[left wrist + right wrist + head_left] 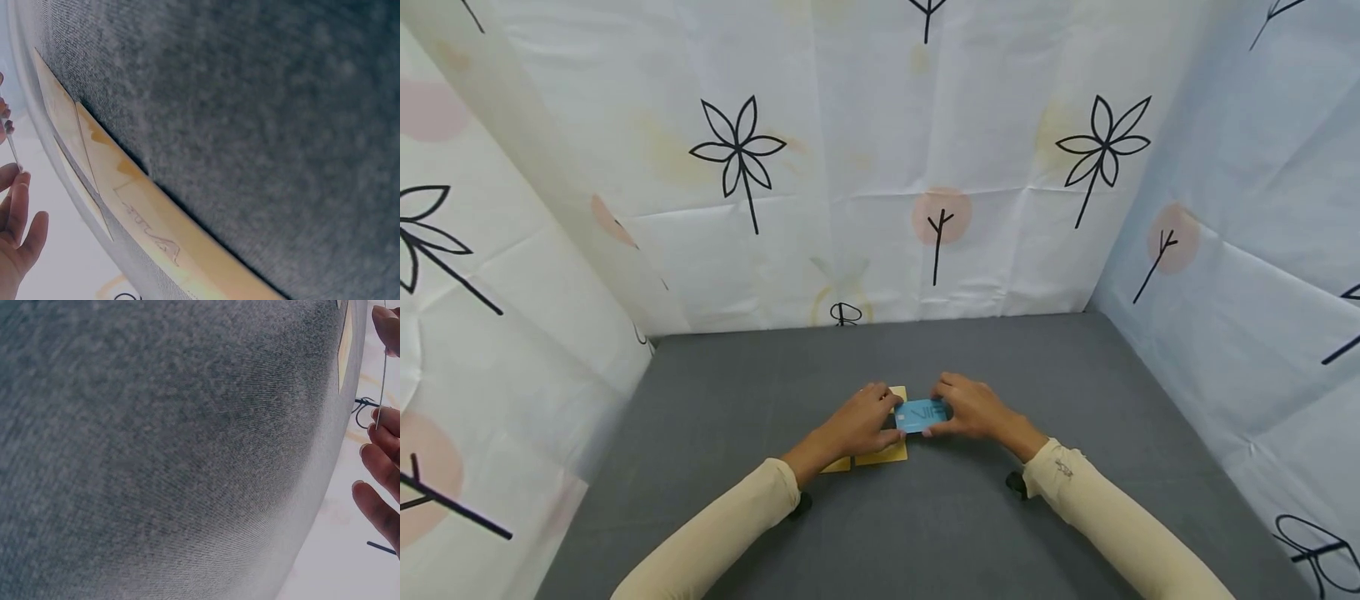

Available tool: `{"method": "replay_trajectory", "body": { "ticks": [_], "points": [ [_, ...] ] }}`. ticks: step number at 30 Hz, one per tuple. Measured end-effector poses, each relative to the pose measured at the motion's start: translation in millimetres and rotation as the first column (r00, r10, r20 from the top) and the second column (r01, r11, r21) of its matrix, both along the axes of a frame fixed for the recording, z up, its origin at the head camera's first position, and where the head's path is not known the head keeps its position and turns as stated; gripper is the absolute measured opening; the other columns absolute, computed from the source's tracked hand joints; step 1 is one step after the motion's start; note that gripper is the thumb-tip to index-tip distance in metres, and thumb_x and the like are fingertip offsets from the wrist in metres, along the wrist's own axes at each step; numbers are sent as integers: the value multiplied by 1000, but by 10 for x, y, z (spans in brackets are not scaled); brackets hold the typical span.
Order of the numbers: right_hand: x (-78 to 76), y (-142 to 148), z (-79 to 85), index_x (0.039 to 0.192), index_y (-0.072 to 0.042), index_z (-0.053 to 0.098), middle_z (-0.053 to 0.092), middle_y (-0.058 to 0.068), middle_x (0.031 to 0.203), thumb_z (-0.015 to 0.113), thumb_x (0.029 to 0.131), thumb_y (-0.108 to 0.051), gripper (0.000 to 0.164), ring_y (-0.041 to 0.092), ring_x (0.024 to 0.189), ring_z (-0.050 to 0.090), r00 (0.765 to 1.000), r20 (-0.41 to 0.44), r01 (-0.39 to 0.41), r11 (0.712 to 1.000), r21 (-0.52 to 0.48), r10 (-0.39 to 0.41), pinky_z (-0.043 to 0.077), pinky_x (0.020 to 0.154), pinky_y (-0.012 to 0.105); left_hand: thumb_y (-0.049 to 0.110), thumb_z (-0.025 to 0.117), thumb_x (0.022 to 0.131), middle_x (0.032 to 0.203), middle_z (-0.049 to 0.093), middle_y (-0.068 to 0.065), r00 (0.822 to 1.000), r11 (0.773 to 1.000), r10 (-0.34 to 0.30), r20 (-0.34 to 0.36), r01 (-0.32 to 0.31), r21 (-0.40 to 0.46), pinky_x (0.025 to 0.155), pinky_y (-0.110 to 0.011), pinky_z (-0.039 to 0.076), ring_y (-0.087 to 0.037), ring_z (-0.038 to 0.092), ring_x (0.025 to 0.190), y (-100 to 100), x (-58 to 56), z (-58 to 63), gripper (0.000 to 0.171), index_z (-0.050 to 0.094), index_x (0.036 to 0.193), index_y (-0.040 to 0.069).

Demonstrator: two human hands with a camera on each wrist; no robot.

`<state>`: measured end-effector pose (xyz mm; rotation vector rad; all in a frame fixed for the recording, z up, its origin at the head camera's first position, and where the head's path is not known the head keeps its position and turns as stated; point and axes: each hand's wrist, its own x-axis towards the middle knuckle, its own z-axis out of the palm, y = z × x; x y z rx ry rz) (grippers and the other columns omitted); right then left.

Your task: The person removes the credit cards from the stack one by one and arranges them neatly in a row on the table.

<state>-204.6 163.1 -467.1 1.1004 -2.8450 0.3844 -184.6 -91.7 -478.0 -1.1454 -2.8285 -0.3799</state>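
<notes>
Between the two hands is a light blue bank card [921, 415] with a small chip square and large dark lettering. My left hand [867, 417] pinches its left edge with thumb and fingers. My right hand [973, 408] pinches the opposite edge the same way. Seen nearly edge-on in the right wrist view, the card [382, 378] is a thin line raised above the table surface. Below and behind the left hand lie flat yellow cards [887, 453], partly covered by that hand. In the left wrist view one yellow card [150, 219] shows printed line markings.
A dark grey cloth-like table surface [985, 533] extends around the hands. White patterned sheets with leaf and twig drawings hang along the back [850, 167], left [512, 350] and right [1240, 350] sides. Dark wrist straps [1017, 485] show near the cream sleeves.
</notes>
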Motion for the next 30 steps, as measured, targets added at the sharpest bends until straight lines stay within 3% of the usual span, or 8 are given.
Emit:
{"method": "replay_trajectory", "body": {
  "ticks": [7,23,30],
  "points": [
    [21,27,24,105,-12,69,58,0,95,80,77,-59,56,5,75,48,1000,9,-10,1000,0,10,41,61,22,44,70,93,115,59,-5,1000,1000,5,-21,-5,7,82,-34,47,-16,54,96,33,11,-19,52,63,132,10],
    [79,67,28,106,-13,69,59,0,98,81,77,-58,55,6,77,51,1000,23,-1,1000,-1,1,44,64,24,45,69,93,119,61,-6,1000,999,14,-17,-15,-31,93,-38,50,-19,58,106,90,48,0,53,63,132,8],
    [96,69,5,107,-13,70,58,-1,98,80,77,-60,57,6,79,50,999,39,13,1000,27,-14,44,65,24,47,71,91,116,62,-4,1000,999,24,-20,-25,-44,85,-34,51,-16,57,100,112,74,-20,54,64,131,11]
  ]
}}
